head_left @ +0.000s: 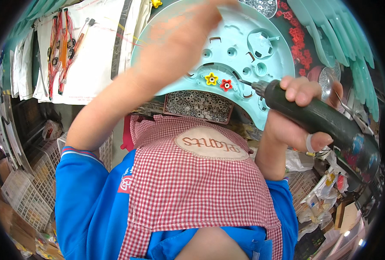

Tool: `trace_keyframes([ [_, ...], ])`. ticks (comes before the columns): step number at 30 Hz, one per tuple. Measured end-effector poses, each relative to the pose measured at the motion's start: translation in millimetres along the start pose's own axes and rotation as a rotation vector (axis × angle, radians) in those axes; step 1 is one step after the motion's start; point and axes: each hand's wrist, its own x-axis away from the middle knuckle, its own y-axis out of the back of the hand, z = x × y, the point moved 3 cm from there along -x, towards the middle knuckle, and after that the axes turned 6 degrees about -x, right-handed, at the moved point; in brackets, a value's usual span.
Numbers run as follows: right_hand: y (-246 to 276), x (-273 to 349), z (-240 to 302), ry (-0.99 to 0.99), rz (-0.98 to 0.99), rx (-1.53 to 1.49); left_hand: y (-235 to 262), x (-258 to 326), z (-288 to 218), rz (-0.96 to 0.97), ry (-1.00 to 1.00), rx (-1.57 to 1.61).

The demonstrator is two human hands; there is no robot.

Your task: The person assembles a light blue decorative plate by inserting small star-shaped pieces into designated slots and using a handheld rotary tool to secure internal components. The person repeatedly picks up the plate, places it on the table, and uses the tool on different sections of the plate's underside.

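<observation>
My right hand (302, 106) is wrapped round a dark electric screwdriver (318, 115), held at a slant with its bit pointing left. The bit's tip is close to a red star-shaped piece (226, 85) on a large light teal curved plastic shell (179, 82). Beside the red star sits a yellow star piece (211, 79); each has a hole in its middle. My left hand (183, 41) reaches across the upper left of the shell, smeared by motion. Its fingers lie near the shell's far side, too blurred to show whether they hold anything.
A tray (230, 115) of small metal parts sits against the shell's near edge. Farther off are a bowl of screws (261, 5), loose red stars (300, 47) and stacked teal parts (344, 34). Red-wired components (62, 52) lie on white bags (97, 43) at left.
</observation>
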Motion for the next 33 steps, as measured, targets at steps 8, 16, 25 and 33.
trace_keyframes([
  [8,12,6,12,0.044,-0.003,0.039,-52,29,-2,0.422,-0.127,-0.063],
  [16,3,12,1,0.061,-0.012,0.003,-68,29,-7,0.512,-0.213,0.020],
  [25,-2,23,-16,0.013,0.027,0.051,-71,30,-9,0.549,-0.130,0.039],
  [33,9,27,-27,0.000,0.167,0.050,-70,28,-8,0.562,-0.132,0.016],
])
